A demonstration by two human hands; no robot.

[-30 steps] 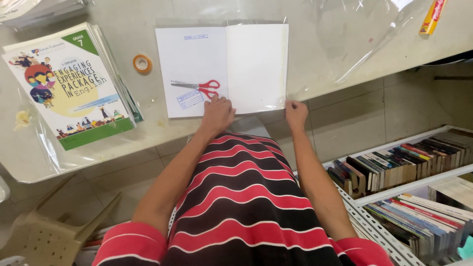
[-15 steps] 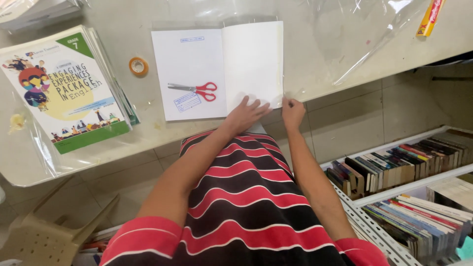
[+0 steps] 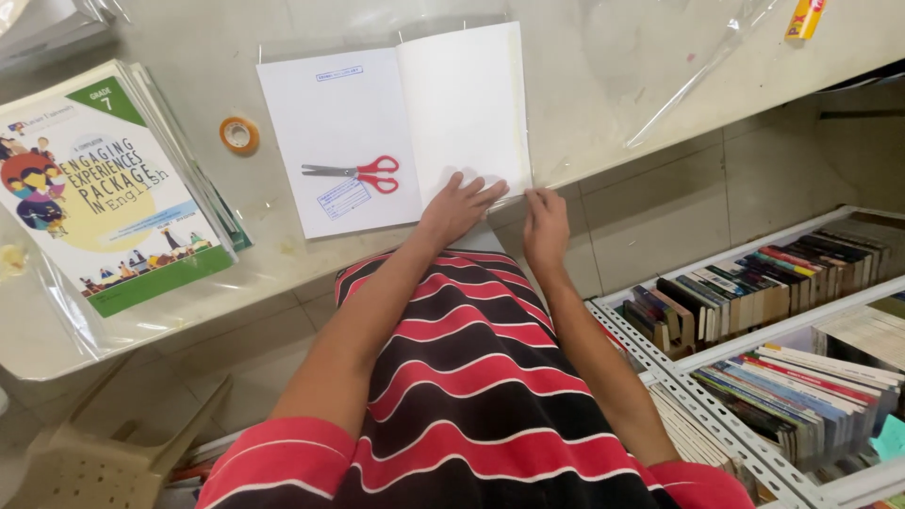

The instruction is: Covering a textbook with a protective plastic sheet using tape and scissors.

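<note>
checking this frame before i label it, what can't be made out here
Head view, the only one:
- Right hand: its fingertips sit at the open book's lower right corner; whether they pinch the page or clear plastic is unclear.
- Left hand: its palm hides the page edge beneath.
- Yellow object: cut off by the top edge.
- Stack of workbooks: the left edge crops it, and the lower copies are covered.

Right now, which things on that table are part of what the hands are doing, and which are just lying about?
In hand:
- open book, left hand pressing its lower right page
- right hand at the book's lower right corner
- clear plastic sheet under the book
- red scissors resting on the left page

Lying about:
- tape roll
- wrapped workbooks
- shelved books
- yellow tube
</note>
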